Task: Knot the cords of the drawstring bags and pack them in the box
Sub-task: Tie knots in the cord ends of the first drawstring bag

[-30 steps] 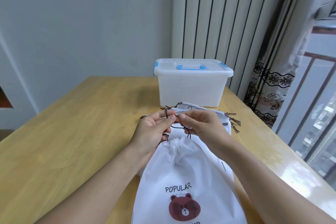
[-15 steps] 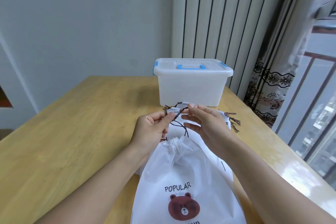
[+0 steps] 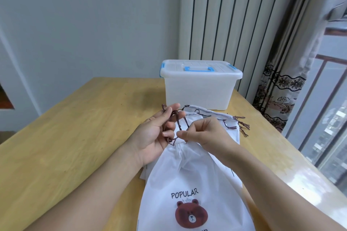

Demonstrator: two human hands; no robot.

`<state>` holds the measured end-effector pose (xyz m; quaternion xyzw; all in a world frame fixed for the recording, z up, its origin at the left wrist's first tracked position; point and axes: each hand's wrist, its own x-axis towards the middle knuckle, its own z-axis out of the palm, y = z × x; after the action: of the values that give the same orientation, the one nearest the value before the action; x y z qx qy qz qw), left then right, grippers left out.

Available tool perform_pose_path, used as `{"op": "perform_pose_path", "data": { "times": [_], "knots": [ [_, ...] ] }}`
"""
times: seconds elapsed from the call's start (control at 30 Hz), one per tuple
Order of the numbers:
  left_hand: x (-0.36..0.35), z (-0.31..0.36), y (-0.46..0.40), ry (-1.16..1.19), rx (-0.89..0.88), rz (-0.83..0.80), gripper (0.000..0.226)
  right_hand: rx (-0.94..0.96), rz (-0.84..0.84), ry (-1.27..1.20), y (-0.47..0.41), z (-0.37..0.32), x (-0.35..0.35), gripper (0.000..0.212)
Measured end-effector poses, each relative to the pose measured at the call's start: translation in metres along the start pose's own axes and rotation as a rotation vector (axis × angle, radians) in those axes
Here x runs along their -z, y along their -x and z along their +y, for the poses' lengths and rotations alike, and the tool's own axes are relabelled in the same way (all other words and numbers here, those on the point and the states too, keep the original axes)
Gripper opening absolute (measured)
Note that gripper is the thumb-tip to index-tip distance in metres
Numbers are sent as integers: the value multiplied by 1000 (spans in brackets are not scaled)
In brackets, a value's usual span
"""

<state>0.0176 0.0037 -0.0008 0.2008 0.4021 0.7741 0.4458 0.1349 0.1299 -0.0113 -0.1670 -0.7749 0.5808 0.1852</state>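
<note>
Bag [image 3: 189, 178]: white, gathered neck, brown cord [image 3: 179, 124], bear print.

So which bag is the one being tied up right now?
Start at the clear box with blue clips on the wooden table. Nearer than it lies a pile of white bags; the top bag has a brown bear, and both hands hold its brown cord.

A: Left half of table [image 3: 62, 146] bare wood, open lane for a hand.
B: Far centre blocked by box [image 3: 201, 88], lid shut, just beyond the bags.
A: Near centre covered by stacked bags [image 3: 189, 178], both hands over them, cords [image 3: 178, 124] looped between fingers.
B: Right strip narrow, cord ends [image 3: 242, 124] spilling onto it; curtain [image 3: 281, 90] and window rail close beside table edge.
</note>
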Motion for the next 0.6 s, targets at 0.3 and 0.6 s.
{"op": "perform_pose_path", "data": {
  "times": [0.3, 0.6],
  "knots": [
    [1, -16, -1, -564, -478, -44, 21, -148, -85, -460, -8, -5, 8, 47],
    [-2, -15, 1, -349, -303, -116, 32, -134, -116, -453, -10, 1, 6, 61]
  ]
}}
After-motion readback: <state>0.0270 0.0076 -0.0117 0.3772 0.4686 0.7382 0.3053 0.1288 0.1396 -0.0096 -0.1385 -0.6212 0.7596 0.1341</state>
